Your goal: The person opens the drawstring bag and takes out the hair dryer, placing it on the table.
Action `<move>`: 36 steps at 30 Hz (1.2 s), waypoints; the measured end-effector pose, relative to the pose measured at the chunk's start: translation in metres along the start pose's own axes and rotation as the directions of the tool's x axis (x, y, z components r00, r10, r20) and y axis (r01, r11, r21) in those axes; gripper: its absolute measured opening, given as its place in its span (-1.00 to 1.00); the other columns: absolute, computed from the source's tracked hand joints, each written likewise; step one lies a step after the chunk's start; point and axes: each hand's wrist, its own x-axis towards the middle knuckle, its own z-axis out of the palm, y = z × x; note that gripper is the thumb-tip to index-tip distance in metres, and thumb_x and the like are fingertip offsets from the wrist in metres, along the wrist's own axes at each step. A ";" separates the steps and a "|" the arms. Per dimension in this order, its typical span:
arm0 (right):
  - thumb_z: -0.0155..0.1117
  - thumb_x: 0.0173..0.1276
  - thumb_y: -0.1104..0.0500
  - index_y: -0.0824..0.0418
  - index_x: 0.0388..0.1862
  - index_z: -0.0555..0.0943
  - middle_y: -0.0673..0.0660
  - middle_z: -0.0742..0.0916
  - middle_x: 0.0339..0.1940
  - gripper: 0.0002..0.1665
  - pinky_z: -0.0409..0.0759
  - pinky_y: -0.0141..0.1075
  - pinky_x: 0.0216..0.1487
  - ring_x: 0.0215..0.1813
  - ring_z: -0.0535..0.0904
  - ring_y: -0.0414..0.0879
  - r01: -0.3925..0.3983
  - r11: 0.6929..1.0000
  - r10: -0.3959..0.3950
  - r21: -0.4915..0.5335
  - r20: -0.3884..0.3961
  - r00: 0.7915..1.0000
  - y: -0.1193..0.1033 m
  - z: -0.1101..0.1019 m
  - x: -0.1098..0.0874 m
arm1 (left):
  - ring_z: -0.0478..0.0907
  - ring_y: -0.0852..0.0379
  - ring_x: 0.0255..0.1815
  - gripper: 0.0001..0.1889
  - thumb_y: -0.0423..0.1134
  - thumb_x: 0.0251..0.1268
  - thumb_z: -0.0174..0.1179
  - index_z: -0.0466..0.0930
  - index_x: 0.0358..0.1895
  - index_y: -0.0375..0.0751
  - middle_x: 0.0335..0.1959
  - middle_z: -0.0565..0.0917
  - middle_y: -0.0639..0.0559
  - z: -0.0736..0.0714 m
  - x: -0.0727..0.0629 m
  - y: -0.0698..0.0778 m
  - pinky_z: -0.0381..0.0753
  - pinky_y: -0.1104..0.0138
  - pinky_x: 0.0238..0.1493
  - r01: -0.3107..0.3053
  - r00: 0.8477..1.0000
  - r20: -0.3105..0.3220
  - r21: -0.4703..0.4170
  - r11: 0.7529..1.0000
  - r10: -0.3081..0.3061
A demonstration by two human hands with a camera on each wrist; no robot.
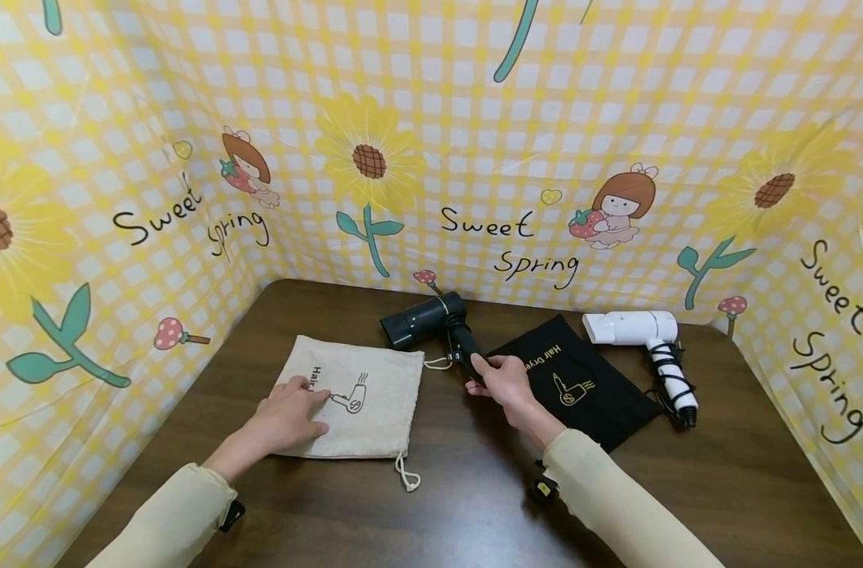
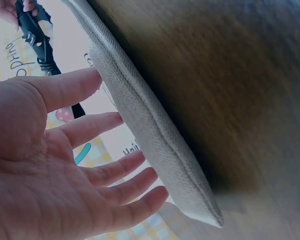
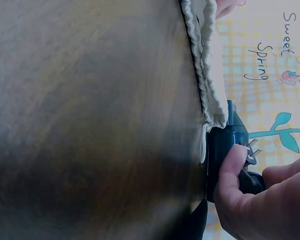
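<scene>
A beige drawstring pouch (image 1: 382, 367) printed with a hair dryer lies flat at the left of the table. My left hand (image 1: 289, 414) rests on its left part; in the left wrist view the fingertips (image 2: 149, 175) touch the cloth, fingers spread and fairly straight. With my right hand (image 1: 506, 386) I grip the handle end of a dark hair dryer (image 1: 424, 319), its nozzle pointing left, behind the pouch. Its cord is wound round the handle, and plug prongs (image 3: 255, 150) stick out by the thumb in the right wrist view.
A black pouch (image 1: 609, 406) with gold print lies right of my right hand, partly behind it. Farther right is a white hair dryer (image 1: 633, 327) with a black cord wrapped round its handle. A patterned cloth (image 1: 431, 181) walls in the back and sides of the wooden table (image 1: 467, 497).
</scene>
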 end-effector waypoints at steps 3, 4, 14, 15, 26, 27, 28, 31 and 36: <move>0.26 0.61 0.24 0.61 0.26 0.43 0.40 0.66 -0.16 -0.52 0.74 -0.29 -0.26 -0.45 0.73 -0.13 -0.011 1.000 0.011 -0.007 0.034 0.999 0.003 0.000 -0.002 | 0.40 -0.50 0.25 -0.39 -0.14 0.27 0.49 0.61 0.37 -0.29 0.30 0.43 -0.50 0.001 0.000 0.000 0.47 -0.34 0.06 0.004 1.000 0.000 -0.006 1.000 -0.004; 0.27 0.60 0.26 0.61 0.27 0.40 0.40 0.66 -0.15 -0.51 0.75 -0.27 -0.25 -0.45 0.73 -0.12 -0.012 1.000 0.012 -0.013 0.044 0.999 0.004 0.001 -0.002 | 0.40 -0.50 0.24 -0.38 -0.14 0.27 0.49 0.61 0.37 -0.29 0.29 0.43 -0.49 0.001 0.000 0.001 0.47 -0.34 0.06 0.002 1.000 -0.001 -0.008 1.000 -0.002; 0.36 0.53 0.26 0.46 0.09 0.41 0.33 0.67 -0.15 -0.61 0.76 -0.19 -0.25 -0.44 0.75 -0.04 0.001 0.985 0.010 -0.170 0.065 0.998 0.007 0.004 -0.007 | 0.41 -0.49 0.23 -0.38 -0.14 0.25 0.50 0.62 0.36 -0.30 0.30 0.42 -0.51 -0.004 0.000 0.003 0.47 -0.35 0.04 -0.003 1.000 -0.003 -0.021 1.000 0.003; 0.36 0.53 0.25 0.45 0.07 0.40 0.35 0.67 -0.14 -0.62 0.77 -0.18 -0.26 -0.44 0.76 -0.03 0.005 0.984 0.008 -0.180 0.072 0.997 0.007 0.005 -0.008 | 0.42 -0.49 0.23 -0.38 -0.14 0.25 0.50 0.62 0.36 -0.30 0.30 0.43 -0.51 -0.004 0.000 0.003 0.47 -0.35 0.04 -0.004 1.000 -0.005 -0.021 1.000 0.004; 0.42 0.49 0.09 0.35 0.00 0.46 0.24 0.64 -0.31 -0.58 0.71 -0.19 -0.46 -0.47 0.63 -0.02 0.053 0.906 -0.020 -0.421 0.082 0.996 0.009 0.002 -0.015 | 0.42 -0.49 0.24 -0.37 -0.14 0.22 0.53 0.63 0.34 -0.28 0.28 0.44 -0.49 -0.002 0.001 0.005 0.46 -0.35 0.07 0.007 1.000 -0.008 -0.016 1.000 -0.007; 0.43 0.49 0.08 0.34 -0.01 0.47 0.22 0.63 -0.33 -0.59 0.69 -0.20 -0.46 -0.47 0.61 -0.03 0.058 0.898 -0.024 -0.437 0.082 0.996 0.009 0.001 -0.015 | 0.42 -0.49 0.23 -0.38 -0.14 0.21 0.53 0.64 0.34 -0.28 0.27 0.45 -0.49 -0.002 0.001 0.005 0.46 -0.35 0.07 0.006 1.000 -0.013 -0.014 1.000 -0.006; 0.43 0.48 0.07 0.33 -0.02 0.47 0.20 0.63 -0.35 -0.59 0.68 -0.21 -0.45 -0.47 0.60 -0.04 0.062 0.893 -0.026 -0.446 0.085 0.996 0.009 0.001 -0.015 | 0.42 -0.49 0.23 -0.38 -0.15 0.20 0.54 0.64 0.33 -0.29 0.26 0.46 -0.49 -0.002 0.001 0.006 0.46 -0.35 0.07 0.004 1.000 -0.019 -0.013 1.000 -0.005; 0.44 0.47 0.08 0.34 -0.03 0.47 0.19 0.63 -0.39 -0.58 0.68 -0.22 -0.42 -0.48 0.58 -0.05 0.075 0.887 -0.031 -0.456 0.103 0.994 0.009 0.001 -0.014 | 0.44 -0.48 0.21 -0.38 -0.16 0.17 0.55 0.65 0.30 -0.30 0.21 0.48 -0.48 -0.002 0.003 0.006 0.46 -0.35 0.07 -0.005 0.999 -0.042 -0.010 1.000 0.005; 0.45 0.46 0.08 0.33 -0.06 0.47 0.19 0.64 -0.46 -0.59 0.66 -0.23 -0.45 -0.52 0.58 -0.06 0.078 0.875 -0.027 -0.478 0.114 0.993 0.010 0.001 -0.015 | 0.46 -0.47 0.18 -0.39 -0.17 0.15 0.56 0.64 0.28 -0.31 0.17 0.50 -0.45 -0.002 0.004 0.008 0.46 -0.34 0.06 -0.016 0.998 -0.058 -0.015 1.000 0.015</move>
